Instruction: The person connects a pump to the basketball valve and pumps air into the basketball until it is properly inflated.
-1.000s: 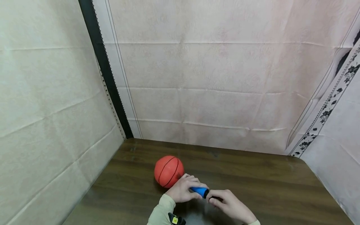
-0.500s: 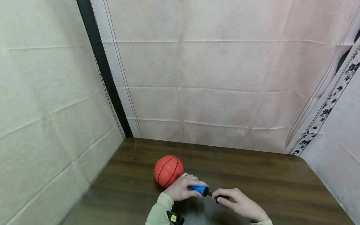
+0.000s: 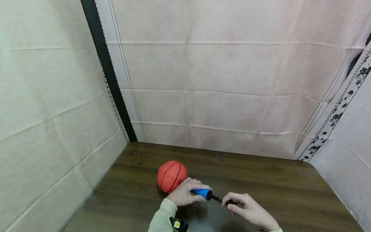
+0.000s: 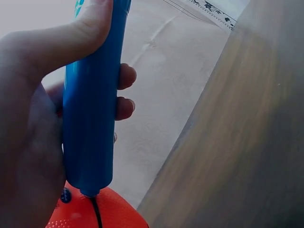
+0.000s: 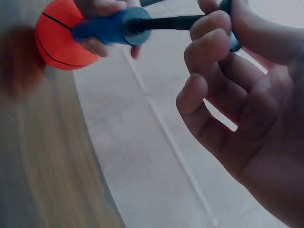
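A small orange-red basketball (image 3: pixel 171 177) sits on the table. Just right of it my left hand (image 3: pixel 185 193) grips the blue barrel of a hand pump (image 3: pixel 203 193), thumb on one side and fingers on the other. In the left wrist view, the lower end of the blue barrel (image 4: pixel 90 128) meets the ball (image 4: pixel 118 216), joined by a thin black line whose contact point is partly unclear. My right hand (image 3: pixel 249 209) pinches the black handle (image 3: pixel 229 203) between thumb and curled fingers. A length of black rod (image 5: pixel 173 23) shows between barrel and handle.
The brown wood-grain table (image 3: pixel 275 180) lies under everything. Pale creased cloth walls (image 3: pixel 217 80) rise behind it and on both sides. A dark strip (image 3: pixel 108 71) runs down the left corner. A black band with a yellow tag (image 3: pixel 177 224) is on the left wrist.
My right hand has moved right with the pump handle, and more black rod now shows out of the barrel. The left hand keeps its grip and, like the ball, has hardly shifted.
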`<state>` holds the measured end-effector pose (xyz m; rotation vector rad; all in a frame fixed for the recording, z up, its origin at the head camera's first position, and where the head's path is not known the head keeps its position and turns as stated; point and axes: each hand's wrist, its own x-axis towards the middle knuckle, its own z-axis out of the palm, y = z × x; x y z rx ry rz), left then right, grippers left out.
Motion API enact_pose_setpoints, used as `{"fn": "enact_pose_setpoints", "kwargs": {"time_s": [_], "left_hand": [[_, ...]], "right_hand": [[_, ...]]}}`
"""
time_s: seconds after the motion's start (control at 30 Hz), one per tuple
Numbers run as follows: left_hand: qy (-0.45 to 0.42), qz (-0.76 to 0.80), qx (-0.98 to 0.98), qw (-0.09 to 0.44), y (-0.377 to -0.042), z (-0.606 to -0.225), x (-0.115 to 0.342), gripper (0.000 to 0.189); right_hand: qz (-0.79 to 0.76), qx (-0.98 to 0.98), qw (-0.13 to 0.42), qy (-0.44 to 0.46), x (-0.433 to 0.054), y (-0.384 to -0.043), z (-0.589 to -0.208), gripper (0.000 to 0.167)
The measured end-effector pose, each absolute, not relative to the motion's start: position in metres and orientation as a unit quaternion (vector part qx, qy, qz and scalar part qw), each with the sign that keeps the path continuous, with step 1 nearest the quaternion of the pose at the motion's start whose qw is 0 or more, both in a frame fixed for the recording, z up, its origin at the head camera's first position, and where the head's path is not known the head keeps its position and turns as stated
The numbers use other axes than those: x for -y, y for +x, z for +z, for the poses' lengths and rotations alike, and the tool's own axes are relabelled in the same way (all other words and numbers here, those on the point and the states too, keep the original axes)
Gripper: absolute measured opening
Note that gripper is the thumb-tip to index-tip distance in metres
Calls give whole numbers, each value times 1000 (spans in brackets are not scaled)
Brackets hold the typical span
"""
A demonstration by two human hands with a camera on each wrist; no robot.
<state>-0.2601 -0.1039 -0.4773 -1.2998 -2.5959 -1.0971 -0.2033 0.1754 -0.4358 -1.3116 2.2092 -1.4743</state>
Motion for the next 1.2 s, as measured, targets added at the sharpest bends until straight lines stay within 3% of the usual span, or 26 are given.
{"fn": "enact_pose_setpoints", "kwargs": {"time_s": [0.13, 0.33, 0.6, 0.93, 1.2], "left_hand": [[-428, -373, 823, 19, -261, -480, 99, 39], [-444, -361, 819, 31, -262, -489, 87, 35], [-463, -303, 832, 41, -259, -493, 86, 37], [-467, -298, 833, -1, -260, -488, 90, 41], [-439, -298, 848, -5, -261, -488, 91, 40]], "right_hand": [[-500, -760, 98, -404, -166, -203, -437, 18], [-463, -798, 44, -382, -155, -205, -443, 13], [-412, -811, 59, -412, -157, -208, -451, 15], [-390, -782, 110, -473, -176, -210, -447, 16], [-394, -754, 86, -518, -200, -209, -443, 31]]}}
